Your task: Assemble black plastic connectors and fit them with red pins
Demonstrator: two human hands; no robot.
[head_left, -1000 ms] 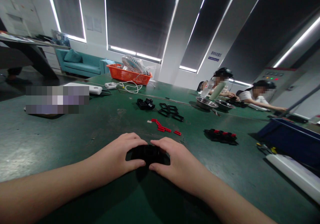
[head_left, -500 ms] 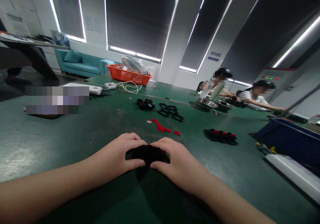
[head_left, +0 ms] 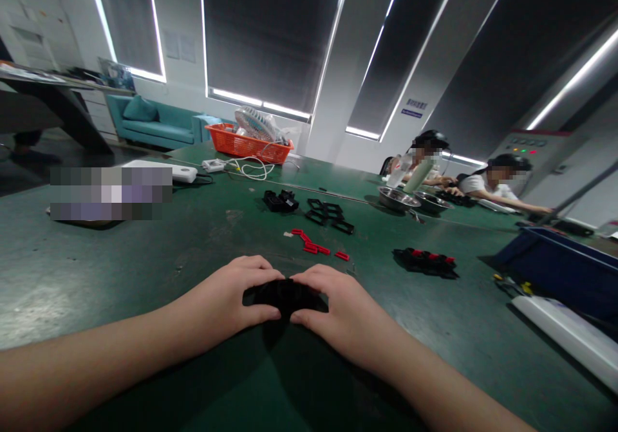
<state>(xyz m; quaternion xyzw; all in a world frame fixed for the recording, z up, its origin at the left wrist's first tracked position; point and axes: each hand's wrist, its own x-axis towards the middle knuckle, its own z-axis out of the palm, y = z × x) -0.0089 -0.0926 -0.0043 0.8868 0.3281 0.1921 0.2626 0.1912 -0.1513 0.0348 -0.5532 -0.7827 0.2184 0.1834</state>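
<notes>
Between my two hands is a dark black plastic part [head_left: 286, 297], close to the near side of the green table. My left hand [head_left: 244, 293] grips its left side, thumb in front and fingers behind. On the other side my right hand [head_left: 328, 300] holds it the same way. The part's details are lost in shadow. Beyond the hands lie several thin red plastic pieces [head_left: 310, 247]. Farther back are several black rectangular frames [head_left: 331, 213] and a cluster of black blocks [head_left: 280, 201]. To the right sits a black assembly with red inserts [head_left: 425, 261].
An orange basket [head_left: 248, 145] with a fan stands at the back, near a white cable [head_left: 255, 171]. Metal bowls [head_left: 396, 200] are at the back right, where two people work. A blue bin [head_left: 560, 271] and a long white object [head_left: 570, 338] lie at the right.
</notes>
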